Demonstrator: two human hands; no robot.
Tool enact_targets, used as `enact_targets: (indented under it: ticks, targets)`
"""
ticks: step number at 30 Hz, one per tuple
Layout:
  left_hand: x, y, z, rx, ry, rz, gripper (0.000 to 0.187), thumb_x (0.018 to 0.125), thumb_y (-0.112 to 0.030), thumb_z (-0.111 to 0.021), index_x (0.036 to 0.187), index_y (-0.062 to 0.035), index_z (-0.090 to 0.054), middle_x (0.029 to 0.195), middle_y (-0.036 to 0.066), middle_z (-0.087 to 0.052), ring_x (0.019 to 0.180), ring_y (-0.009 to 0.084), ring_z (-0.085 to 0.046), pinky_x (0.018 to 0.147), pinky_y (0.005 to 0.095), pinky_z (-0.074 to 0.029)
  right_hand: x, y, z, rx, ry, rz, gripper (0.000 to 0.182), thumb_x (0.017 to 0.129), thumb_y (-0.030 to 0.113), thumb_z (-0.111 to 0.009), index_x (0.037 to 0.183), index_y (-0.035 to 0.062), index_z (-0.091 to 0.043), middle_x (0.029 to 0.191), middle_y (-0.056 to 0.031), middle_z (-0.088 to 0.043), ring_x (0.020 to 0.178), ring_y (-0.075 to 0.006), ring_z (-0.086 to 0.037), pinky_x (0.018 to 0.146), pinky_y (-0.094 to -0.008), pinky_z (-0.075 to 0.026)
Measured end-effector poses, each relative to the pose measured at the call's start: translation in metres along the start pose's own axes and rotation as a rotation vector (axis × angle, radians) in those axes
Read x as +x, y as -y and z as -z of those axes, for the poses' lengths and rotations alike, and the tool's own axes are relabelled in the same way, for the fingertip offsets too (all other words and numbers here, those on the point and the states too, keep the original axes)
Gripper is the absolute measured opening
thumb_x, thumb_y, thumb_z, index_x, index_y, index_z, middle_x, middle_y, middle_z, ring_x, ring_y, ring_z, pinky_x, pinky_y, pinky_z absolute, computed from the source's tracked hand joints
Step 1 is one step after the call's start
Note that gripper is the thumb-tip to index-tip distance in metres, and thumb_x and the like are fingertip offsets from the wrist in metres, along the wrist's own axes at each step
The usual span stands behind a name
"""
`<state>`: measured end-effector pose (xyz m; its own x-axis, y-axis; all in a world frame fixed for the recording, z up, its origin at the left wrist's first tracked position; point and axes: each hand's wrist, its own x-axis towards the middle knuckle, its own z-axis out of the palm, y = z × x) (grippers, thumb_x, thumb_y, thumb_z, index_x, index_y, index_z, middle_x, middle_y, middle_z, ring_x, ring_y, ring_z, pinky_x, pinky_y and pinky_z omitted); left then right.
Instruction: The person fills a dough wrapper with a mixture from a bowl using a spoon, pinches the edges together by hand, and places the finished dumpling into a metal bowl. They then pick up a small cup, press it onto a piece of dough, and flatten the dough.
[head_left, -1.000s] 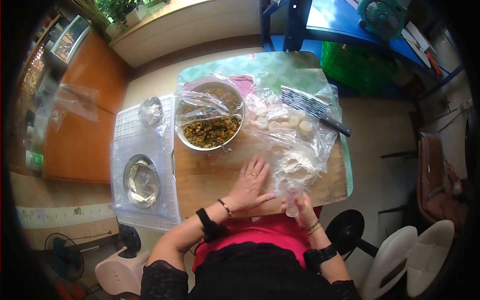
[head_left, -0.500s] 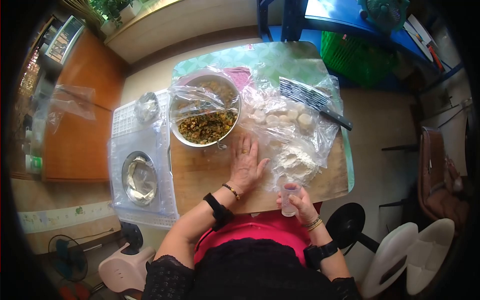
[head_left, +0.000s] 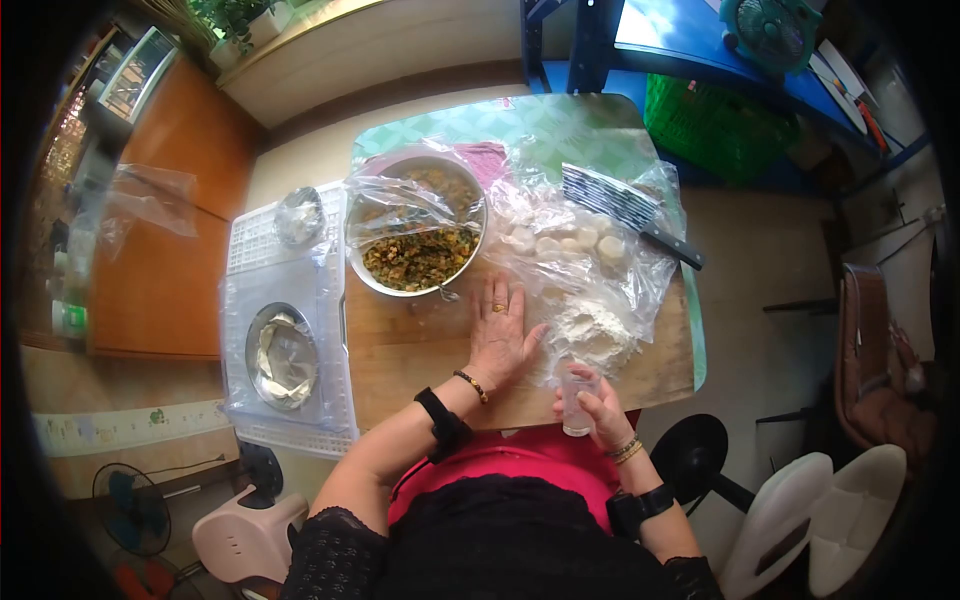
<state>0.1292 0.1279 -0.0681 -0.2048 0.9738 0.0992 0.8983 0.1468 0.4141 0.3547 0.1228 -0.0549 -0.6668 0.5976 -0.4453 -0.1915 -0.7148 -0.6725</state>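
My left hand (head_left: pixel 498 338) lies flat on the wooden board (head_left: pixel 410 350), fingers spread, with nothing in it. Just beyond its fingertips stands a large bowl of chopped filling (head_left: pixel 420 262), partly covered by clear plastic film. My right hand (head_left: pixel 603 408) is wrapped round a small clear cup (head_left: pixel 577 400) at the board's front edge. A heap of white flour (head_left: pixel 592 330) lies right beside the cup, on the board. Behind the flour, several pale dough pieces (head_left: pixel 585 238) sit under a sheet of clear plastic (head_left: pixel 640 285).
A cleaver (head_left: pixel 625 205) rests on the plastic at the back right, its black handle over the table edge. To the left, a white rack (head_left: pixel 340 400) carries a plastic-covered round dish (head_left: pixel 281 356). White chairs (head_left: pixel 860 510) stand at the lower right.
The view has shifted slightly. My left hand stays flat on the board, at most a little further right, and my right hand keeps hold of the cup in nearly the same place.
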Motion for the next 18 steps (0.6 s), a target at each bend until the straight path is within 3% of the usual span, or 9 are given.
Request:
enact_targets:
  ticks: [6, 11, 13, 16, 18]
  targets:
    - [0.0, -0.002, 0.003, 0.001, 0.053, 0.036, 0.07, 0.086, -0.044, -0.06, 0.135, 0.0033, -0.042, 0.15, 0.026, -0.024, 0.142, 0.0409, -0.016, 0.114, 0.0558, -0.011, 0.001, 0.001, -0.001, -0.009, 0.003, -0.015, 0.067, 0.083, 0.03, -0.073, 0.135, 0.0053, -0.039, 0.108, -0.0145, -0.059, 0.09, -0.0229, -0.066, 0.078, -0.0354, -0.056]
    - [0.003, 0.002, -0.003, -0.043, -0.021, 0.056, 0.069, 0.087, -0.044, -0.059, 0.135, 0.0018, -0.043, 0.149, 0.025, -0.026, 0.142, 0.0409, -0.016, 0.114, 0.0564, -0.012, 0.002, -0.002, -0.002, -0.035, 0.004, 0.012, 0.067, 0.082, 0.03, -0.074, 0.134, 0.0065, -0.04, 0.109, -0.0149, -0.058, 0.091, -0.0234, -0.066, 0.079, -0.0369, -0.056]
    - [0.009, -0.001, 0.013, -0.188, 0.109, 0.119, 0.068, 0.088, -0.043, -0.058, 0.136, 0.0014, -0.042, 0.147, 0.024, -0.028, 0.141, 0.0403, -0.019, 0.114, 0.0567, -0.013, -0.003, -0.005, -0.003, -0.037, -0.014, 0.013, 0.067, 0.082, 0.03, -0.074, 0.134, 0.0075, -0.04, 0.109, -0.0151, -0.058, 0.09, -0.0236, -0.066, 0.079, -0.0384, -0.057]
    - [0.014, 0.007, 0.01, -0.116, 0.123, 0.085, 0.065, 0.089, -0.042, -0.057, 0.136, 0.0015, -0.042, 0.146, 0.023, -0.031, 0.14, 0.0394, -0.021, 0.113, 0.0562, -0.015, -0.001, -0.002, -0.007, -0.066, -0.033, 0.008, 0.066, 0.082, 0.029, -0.074, 0.134, 0.0071, -0.04, 0.108, -0.0148, -0.058, 0.091, -0.0236, -0.065, 0.079, -0.0383, -0.057]
    - [0.007, 0.008, 0.001, -0.086, 0.027, 0.055, 0.064, 0.09, -0.041, -0.056, 0.136, 0.0016, -0.042, 0.146, 0.022, -0.031, 0.14, 0.0392, -0.021, 0.113, 0.0559, -0.015, -0.001, -0.002, -0.007, -0.066, -0.024, 0.009, 0.066, 0.082, 0.028, -0.074, 0.134, 0.0064, -0.04, 0.108, -0.0146, -0.058, 0.092, -0.0232, -0.065, 0.079, -0.0385, -0.057]
